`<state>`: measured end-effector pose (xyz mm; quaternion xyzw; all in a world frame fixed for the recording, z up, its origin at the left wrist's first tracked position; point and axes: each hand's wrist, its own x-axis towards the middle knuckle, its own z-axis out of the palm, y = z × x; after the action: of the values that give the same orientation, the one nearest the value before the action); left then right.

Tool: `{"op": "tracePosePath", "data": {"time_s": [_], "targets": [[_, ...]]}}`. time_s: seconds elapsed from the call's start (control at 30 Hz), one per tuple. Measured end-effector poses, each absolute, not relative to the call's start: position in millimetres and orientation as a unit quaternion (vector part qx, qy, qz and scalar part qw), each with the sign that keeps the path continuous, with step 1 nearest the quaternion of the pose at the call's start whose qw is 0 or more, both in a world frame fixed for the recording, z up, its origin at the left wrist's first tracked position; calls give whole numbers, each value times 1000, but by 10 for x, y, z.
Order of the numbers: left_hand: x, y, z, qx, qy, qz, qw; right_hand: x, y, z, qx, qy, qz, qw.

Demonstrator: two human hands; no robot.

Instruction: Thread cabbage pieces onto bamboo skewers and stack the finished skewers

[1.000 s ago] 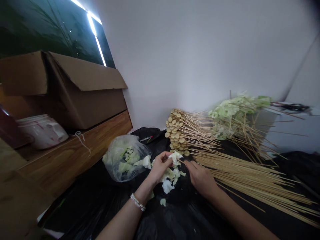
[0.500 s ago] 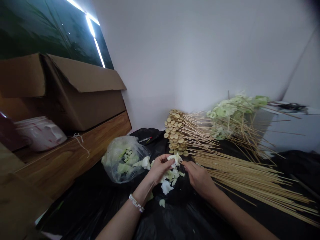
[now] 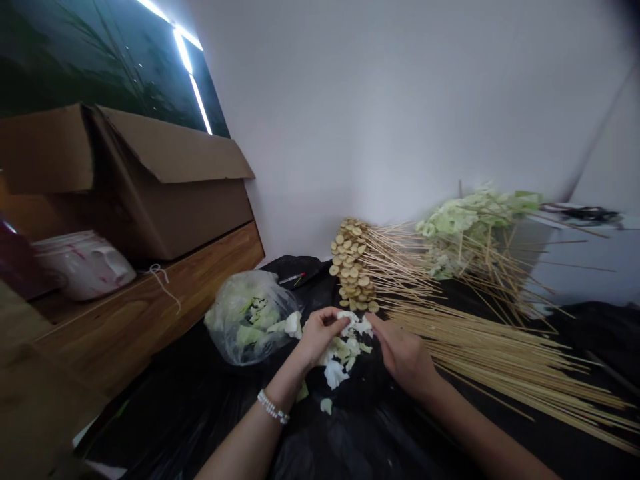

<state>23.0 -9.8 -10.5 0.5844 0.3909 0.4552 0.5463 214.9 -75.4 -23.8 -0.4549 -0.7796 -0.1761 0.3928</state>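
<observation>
Pinched in my left hand point(image 3: 321, 333) is a piece of pale cabbage leaf point(image 3: 347, 319), held above a small heap of torn leaves. A beaded bracelet circles my left wrist. My right hand point(image 3: 406, 353) is closed at the leaf's right edge. From behind it a thin bamboo skewer point(image 3: 500, 399) slants out to the lower right, in line with the fingertips; its tip is hidden at the leaf. Loose cabbage pieces point(image 3: 335, 375) lie just below both hands on black plastic sheeting point(image 3: 320, 447).
On the left, a clear bag point(image 3: 250, 327) holds more cabbage. Skewers with round pale slices point(image 3: 353, 260) are stacked ahead, beside many bare skewers point(image 3: 510, 353). Skewered cabbage point(image 3: 470, 220) is piled at the back right. A cardboard box point(image 3: 170, 207) and white tub point(image 3: 83, 263) stand left.
My right hand has shifted slightly right and opened its angle at the leaf, and the skewer's far end has slid to the right. My left hand still pinches the leaf.
</observation>
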Motion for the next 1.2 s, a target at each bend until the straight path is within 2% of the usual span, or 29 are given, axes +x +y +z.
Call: {"op": "tracePosePath", "data": {"time_s": [0.13, 0.3, 0.4, 0.87, 1.0, 1.2], "targets": [[209, -46, -137, 562, 430, 510, 490, 2180, -761, -201, -459, -768, -203, 398], [235, -97, -87, 525, 412, 506, 546, 2147, -742, -254, -485, -780, -188, 349], [262, -139, -53, 521, 393, 498, 571, 2115, -732, -287, -494, -778, -168, 349], [358, -212, -61, 587, 360, 481, 543, 2076, -722, -333, -500, -780, -158, 343], [360, -243, -80, 634, 367, 478, 485, 2074, -722, -347, -497, -783, -152, 341], [351, -320, -65, 746, 388, 450, 299, 2054, -732, -369, -510, -785, -139, 323]]}}
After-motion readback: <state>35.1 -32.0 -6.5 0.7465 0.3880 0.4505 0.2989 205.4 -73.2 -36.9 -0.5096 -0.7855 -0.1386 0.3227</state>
